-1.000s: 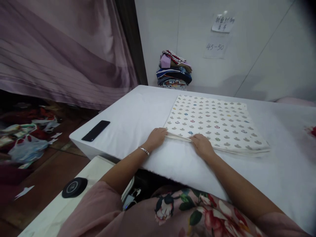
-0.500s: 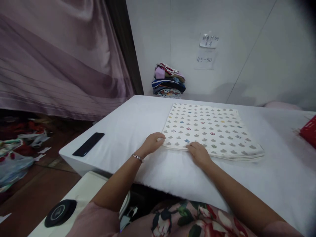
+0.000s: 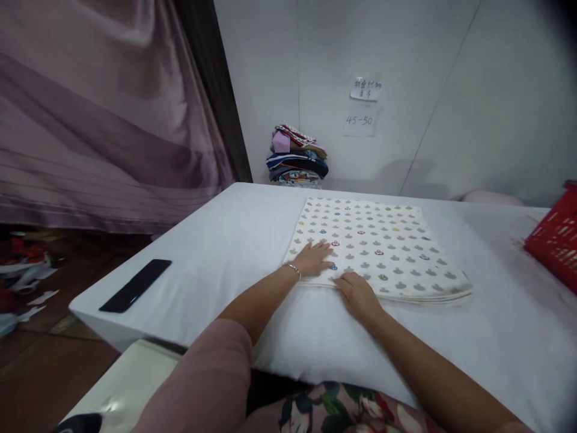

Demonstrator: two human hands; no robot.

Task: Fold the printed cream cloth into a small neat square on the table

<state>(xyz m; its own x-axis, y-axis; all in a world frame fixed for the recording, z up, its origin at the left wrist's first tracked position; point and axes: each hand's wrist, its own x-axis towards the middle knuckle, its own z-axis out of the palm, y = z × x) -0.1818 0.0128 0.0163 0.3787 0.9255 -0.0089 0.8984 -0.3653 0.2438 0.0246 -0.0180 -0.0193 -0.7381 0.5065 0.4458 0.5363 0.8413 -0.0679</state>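
The folded cloth (image 3: 383,240) is lying at one o'clock on the table (image 3: 234,246), the left hand (image 3: 314,260) resting open-fingered toward its eight o'clock, best pressing evenly, while the right hand (image 3: 358,294) is touching its seven-o'clock edge, whether gripping I cannot tell.

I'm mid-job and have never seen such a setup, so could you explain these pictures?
No robot here: it's bare-handed work, and every picture looks forward and down from one camera worn on the worker's head. On the white table lie a patterned cloth in layers and, to its left, a flat black object, perhaps a phone. The left hand, wearing a bracelet, rests spread on the cloth. The right hand is at the near edge; whether it grips the cloth, I can't tell. A red basket is at far right.
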